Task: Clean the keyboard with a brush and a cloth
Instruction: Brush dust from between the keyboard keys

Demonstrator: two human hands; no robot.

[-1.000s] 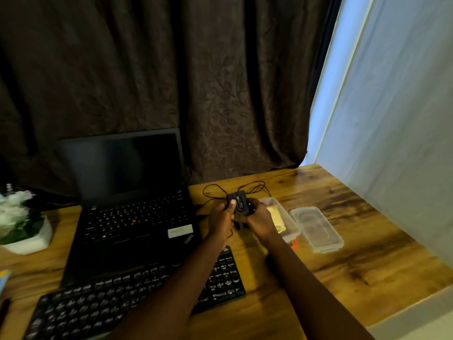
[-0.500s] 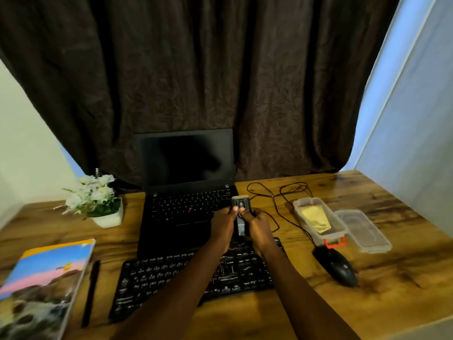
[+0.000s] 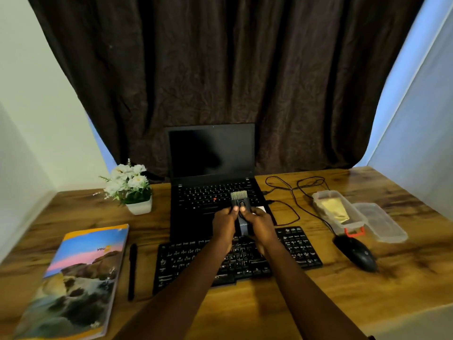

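Left hand (image 3: 224, 225), right hand (image 3: 259, 225) grip brush (image 3: 241, 212) between them above keyboard (image 3: 289, 251).

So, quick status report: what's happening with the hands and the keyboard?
Left hand and right hand grip brush, bristles pointing away. Keyboard beneath forearms, bristles clear of it. Nothing in the way.

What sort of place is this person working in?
Probably a home desk or study corner: an open laptop and a separate keyboard sit on a wooden desk, with potted flowers beside them and a dark curtain behind.
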